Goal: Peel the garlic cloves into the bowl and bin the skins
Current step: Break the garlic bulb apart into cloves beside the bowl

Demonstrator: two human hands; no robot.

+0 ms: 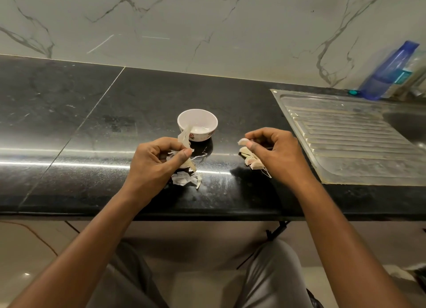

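Progress is early, by my reading. Your bowl [215, 123], at the far middle of the counter [69, 123], shows no clove inside that I can make out. A heap of cloves [252, 161] waits beneath your right hand [274, 153]. Loose skins [185, 178] lie on the counter just beside your left hand [156, 164], none binned, and no bin is in view. Your right hand pinches one clove [244, 142] between thumb and forefinger, the other fingers curled. It sits right of the bowl, its long axis roughly left to right and its free end pointing left. Your left hand pinches a strip of skin [184, 137] between thumb and fingers. The strip stands near upright, its top crossing the bowl's near wall.
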